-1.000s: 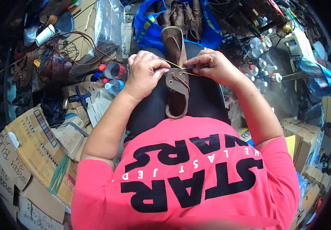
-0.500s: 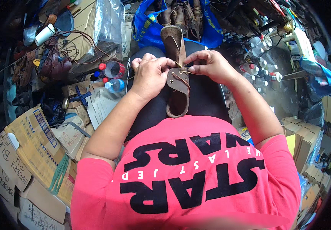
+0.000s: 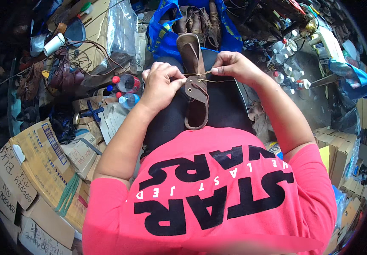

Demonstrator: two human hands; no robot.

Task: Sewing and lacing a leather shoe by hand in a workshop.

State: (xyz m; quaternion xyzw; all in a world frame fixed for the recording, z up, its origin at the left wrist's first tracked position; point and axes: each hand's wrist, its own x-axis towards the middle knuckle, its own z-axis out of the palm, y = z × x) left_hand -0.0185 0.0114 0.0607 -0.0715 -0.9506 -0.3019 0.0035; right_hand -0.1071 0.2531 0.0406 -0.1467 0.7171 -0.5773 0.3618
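A brown leather shoe upper [image 3: 197, 91] lies lengthwise on my lap, its open heel end towards me and its long tongue pointing away. Metal eyelets show on its flaps. A thin tan thread [image 3: 192, 75] runs across the upper at the base of the tongue. On its left side, my left hand [image 3: 161, 85] is closed in a pinch on the thread. My right hand [image 3: 236, 69], to the right of the upper, pinches the other side between thumb and forefinger. A loose length of thread trails rightward below my right fingers over the dark trousers.
Beyond my knees stands a blue bag [image 3: 163, 40] with several brown leather shoes inside. Plastic bottles [image 3: 129, 83] lie on the left, and several more stand at right. Cardboard boxes [image 3: 43, 148] are stacked at lower left. Dark red leather shoes [image 3: 64, 76] with long laces sit at upper left.
My hands have moved apart, the right one outward to the right and the left slightly left. The thread between them now stretches straighter across the upper.
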